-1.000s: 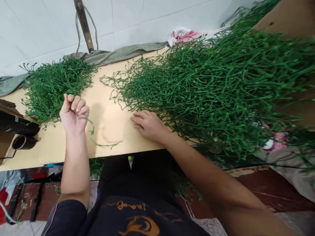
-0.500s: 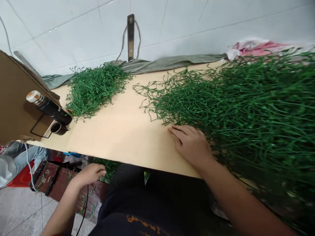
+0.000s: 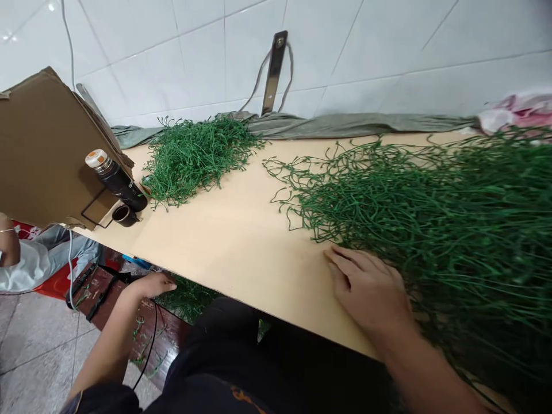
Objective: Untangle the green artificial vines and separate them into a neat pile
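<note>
A big heap of green plastic stems [image 3: 435, 213] covers the right half of the tan tabletop [image 3: 224, 241]. My right hand [image 3: 371, 287] lies flat on the table at the heap's near edge, fingers stretched out and touching the nearest stems. My left hand [image 3: 149, 286] hangs below the table's front edge, over a green pile under the table [image 3: 187, 299]; its fingers look loosely curled and I see nothing in them. A smaller heap of short green stems [image 3: 196, 155] lies at the far left of the table.
A cardboard sheet [image 3: 43, 146] stands at the left end with a black heat tool [image 3: 115, 179] on a wire stand. Grey cloth [image 3: 345, 123] runs along the white tiled wall. Pink cloth [image 3: 517, 109] lies far right. Another person's arm [image 3: 8, 241] shows at the left edge.
My left hand, which held a green stem above the table, has dropped below the front edge without the stem. My view has swung left; the right hand stays at the heap.
</note>
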`<state>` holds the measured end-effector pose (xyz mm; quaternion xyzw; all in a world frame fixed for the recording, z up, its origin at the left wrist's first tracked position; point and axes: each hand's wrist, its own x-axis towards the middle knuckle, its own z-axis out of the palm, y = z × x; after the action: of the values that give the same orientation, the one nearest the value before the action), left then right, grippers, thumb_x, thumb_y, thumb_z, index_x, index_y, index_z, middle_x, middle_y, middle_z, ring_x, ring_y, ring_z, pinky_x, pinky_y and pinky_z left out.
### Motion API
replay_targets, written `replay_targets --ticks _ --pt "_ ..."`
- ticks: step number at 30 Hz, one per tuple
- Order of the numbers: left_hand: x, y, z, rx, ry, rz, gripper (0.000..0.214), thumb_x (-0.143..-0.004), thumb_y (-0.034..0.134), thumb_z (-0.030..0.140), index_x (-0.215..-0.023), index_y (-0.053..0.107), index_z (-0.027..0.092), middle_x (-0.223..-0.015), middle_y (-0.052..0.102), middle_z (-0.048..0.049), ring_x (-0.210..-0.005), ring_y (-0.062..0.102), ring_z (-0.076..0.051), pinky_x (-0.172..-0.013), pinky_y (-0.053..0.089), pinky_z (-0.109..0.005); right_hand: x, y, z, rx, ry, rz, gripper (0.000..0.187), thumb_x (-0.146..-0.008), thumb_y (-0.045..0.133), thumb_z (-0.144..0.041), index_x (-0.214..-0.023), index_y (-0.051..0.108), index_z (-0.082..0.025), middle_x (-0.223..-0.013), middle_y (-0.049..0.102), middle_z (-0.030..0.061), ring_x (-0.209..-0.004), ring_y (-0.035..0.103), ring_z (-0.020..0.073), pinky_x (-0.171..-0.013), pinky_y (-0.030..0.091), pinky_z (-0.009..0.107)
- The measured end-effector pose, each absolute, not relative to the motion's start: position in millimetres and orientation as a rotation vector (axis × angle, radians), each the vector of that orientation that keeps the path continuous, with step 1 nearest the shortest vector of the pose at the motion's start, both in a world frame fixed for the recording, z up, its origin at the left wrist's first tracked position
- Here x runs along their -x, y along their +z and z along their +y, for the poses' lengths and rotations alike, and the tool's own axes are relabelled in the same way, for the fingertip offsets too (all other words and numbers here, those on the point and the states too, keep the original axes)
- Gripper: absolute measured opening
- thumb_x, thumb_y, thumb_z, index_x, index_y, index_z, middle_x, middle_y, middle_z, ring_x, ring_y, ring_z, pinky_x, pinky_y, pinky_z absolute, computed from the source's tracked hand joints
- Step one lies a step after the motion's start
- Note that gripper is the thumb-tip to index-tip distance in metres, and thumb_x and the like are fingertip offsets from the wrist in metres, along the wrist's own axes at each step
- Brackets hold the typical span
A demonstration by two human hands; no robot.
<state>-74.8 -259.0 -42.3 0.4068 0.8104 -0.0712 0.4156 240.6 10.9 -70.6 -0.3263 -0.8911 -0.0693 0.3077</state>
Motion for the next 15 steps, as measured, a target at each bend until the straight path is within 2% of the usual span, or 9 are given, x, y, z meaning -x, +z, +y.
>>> replay_targets --ticks 3,5,8,11,13,15 --pt "61.1 4.6 -248.1 -1.265 0.132 1.81 0.045 -0.085 0.038 0.046 -0.102 0.063 0.013 -0.107 0.065 -0.0089 -0.097 0.059 -0.018 -0.089 0.043 -0.026 -243.5 -71.2 16.0 0.984 -0.161 -2.366 0.028 -0.084 0.043 -0.025 -0.093 0.068 -0.014 -0.102 0.068 0.0081 -0.092 0.06 0.0223 -0.074 0.045 0.035" --pt "51.9 33.8 -236.0 -1.358 0.227 1.645 0.044 -0.086 0.038 0.044 -0.106 0.061 0.012 -0.106 0.065 -0.0097 -0.095 0.06 -0.015 -0.088 0.044 -0.025 -246.3 -72.0 20.1 1.073 -0.161 -2.373 0.03 -0.085 0.042 -0.027 -0.094 0.068 -0.015 -0.103 0.068 0.0079 -0.092 0.06 0.0223 -0.073 0.045 0.035" --pt "39.1 64.1 -209.4 -1.488 0.425 1.388 0.046 -0.087 0.038 0.043 -0.112 0.057 0.009 -0.113 0.062 -0.0148 -0.106 0.057 -0.017 -0.094 0.041 -0.028 -249.5 -70.5 20.8 1.092 -0.161 -2.392 0.031 -0.085 0.041 -0.028 -0.093 0.068 -0.015 -0.102 0.068 0.0093 -0.092 0.06 0.0242 -0.072 0.046 0.037" --pt "16.4 69.5 -174.5 -1.641 0.428 1.276 0.043 -0.087 0.039 0.039 -0.111 0.057 0.009 -0.113 0.062 -0.0161 -0.105 0.058 -0.017 -0.093 0.043 -0.029 -248.1 -61.3 10.3 0.949 -0.14 -2.353 0.031 -0.085 0.041 -0.028 -0.089 0.068 -0.013 -0.101 0.067 0.0132 -0.095 0.059 0.0292 -0.074 0.047 0.042" --pt "-9.4 57.0 -152.8 -1.779 0.296 1.227 0.038 -0.084 0.045 0.038 -0.106 0.06 0.01 -0.112 0.063 -0.0168 -0.105 0.058 -0.022 -0.093 0.043 -0.033 -242.6 -49.9 -3.8 0.795 0.011 -2.278 0.029 -0.085 0.043 -0.028 -0.091 0.067 -0.012 -0.1 0.067 0.0139 -0.097 0.059 0.0287 -0.08 0.048 0.044" --pt "-41.4 34.8 -139.6 -1.802 0.224 1.139 0.029 -0.077 0.054 0.04 -0.081 0.066 0.014 -0.092 0.068 -0.016 -0.098 0.061 -0.028 -0.093 0.044 -0.042 -234.0 -35.8 -22.8 0.597 0.302 -2.233 0.027 -0.085 0.044 -0.028 -0.097 0.064 -0.015 -0.101 0.067 0.0119 -0.097 0.061 0.0237 -0.085 0.049 0.04"
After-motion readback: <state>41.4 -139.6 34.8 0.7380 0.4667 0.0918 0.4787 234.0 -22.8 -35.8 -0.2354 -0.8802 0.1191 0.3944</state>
